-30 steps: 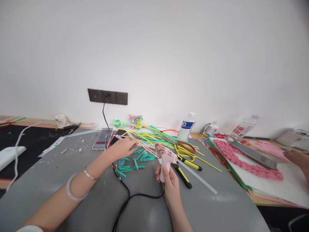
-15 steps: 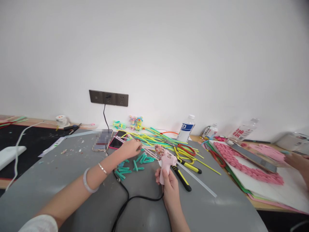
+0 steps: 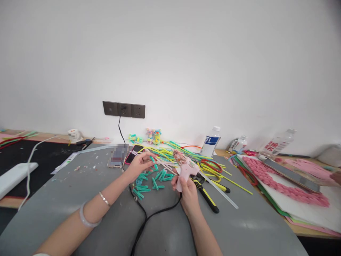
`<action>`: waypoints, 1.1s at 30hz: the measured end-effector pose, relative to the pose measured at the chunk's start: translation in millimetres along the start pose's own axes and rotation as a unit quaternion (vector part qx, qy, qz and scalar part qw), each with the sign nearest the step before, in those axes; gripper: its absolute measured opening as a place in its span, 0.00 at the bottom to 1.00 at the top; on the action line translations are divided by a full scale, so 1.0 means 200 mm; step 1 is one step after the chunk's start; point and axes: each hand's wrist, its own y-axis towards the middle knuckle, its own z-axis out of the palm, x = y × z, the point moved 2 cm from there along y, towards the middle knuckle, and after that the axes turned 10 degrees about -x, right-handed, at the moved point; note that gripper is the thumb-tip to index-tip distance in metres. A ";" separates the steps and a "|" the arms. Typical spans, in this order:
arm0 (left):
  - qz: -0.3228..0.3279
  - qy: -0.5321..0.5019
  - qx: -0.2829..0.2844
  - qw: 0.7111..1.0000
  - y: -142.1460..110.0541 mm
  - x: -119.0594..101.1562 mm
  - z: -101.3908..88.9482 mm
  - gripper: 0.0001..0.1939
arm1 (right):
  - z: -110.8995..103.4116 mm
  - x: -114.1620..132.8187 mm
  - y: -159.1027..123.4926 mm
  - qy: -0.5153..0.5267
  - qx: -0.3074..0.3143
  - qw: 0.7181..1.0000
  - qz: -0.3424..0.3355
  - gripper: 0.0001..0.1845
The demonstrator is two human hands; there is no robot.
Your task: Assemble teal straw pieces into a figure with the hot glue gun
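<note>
A short teal pipe cleaner piece (image 3: 153, 163) is pinched between the thumb and fingers of my left hand (image 3: 140, 165), raised just above the tabletop. In my right hand (image 3: 188, 193) I grip a pale pink hot glue gun (image 3: 184, 175); its nozzle end, speckled with bits, points up and to the left. A clear glue stick (image 3: 221, 191) sticks out of its back. Below and between my hands lie several folded teal pipe cleaner pieces (image 3: 155, 183). Black-and-yellow pliers (image 3: 206, 197) rest beside my right hand.
Long yellow and green pipe cleaners (image 3: 166, 153) spread behind, near a water bottle (image 3: 210, 142) and small pipe cleaner figures (image 3: 153, 136). A black cord (image 3: 157, 212) crosses the front. At right, a pink braided ring (image 3: 287, 193) lies on paper by another person's hand (image 3: 336, 177).
My left hand has lifted from the pile and turned, now showing a teal piece in its fingers. The glue gun has tilted slightly in my right hand. The view has shifted left slightly.
</note>
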 end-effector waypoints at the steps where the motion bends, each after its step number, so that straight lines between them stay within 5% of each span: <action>1: 0.008 0.003 -0.001 1.000 0.00 0.01 0.00 0.22 | 0.03 -0.01 0.03 0.003 0.004 1.000 0.002 0.28; 10: 0.105 0.114 0.014 0.988 -0.06 0.07 0.03 0.17 | 0.22 -0.10 0.14 -0.010 0.031 0.999 0.009 0.24; 15: 0.204 0.207 -0.005 0.957 -0.06 0.07 0.00 0.14 | 0.21 -0.11 0.11 -0.016 0.028 0.999 0.022 0.22; 28: 0.331 0.324 0.013 0.886 -0.12 0.09 0.02 0.09 | 0.20 -0.05 0.06 -0.051 0.000 0.999 0.011 0.25; 33: 0.308 0.311 0.033 0.899 -0.13 0.07 0.03 0.09 | 0.20 -0.06 0.06 -0.056 -0.004 0.998 0.008 0.22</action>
